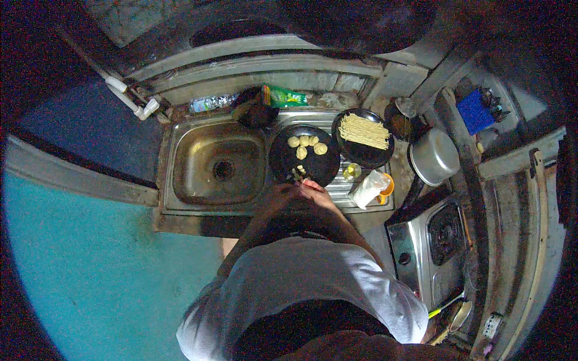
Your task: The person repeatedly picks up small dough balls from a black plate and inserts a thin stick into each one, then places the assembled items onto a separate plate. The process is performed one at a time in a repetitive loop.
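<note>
Both my hands meet at the near rim of a dark round plate on the sink's drainboard. My left hand is dim and small, its fingers drawn in close to the other hand. Beside it my right hand has its fingers pinched together. What either of them holds is too small and dark to name. Just beyond my fingertips lie several small pale bits on the plate. Farther back on it sit several pale, rounded lumps, which look like dough balls.
To the left is the steel sink basin. Pale noodle-like strands lie on another dark plate at the right. Near them stand a small glass of yellowish liquid, a white bag, an orange mug, a metal pot and a stove.
</note>
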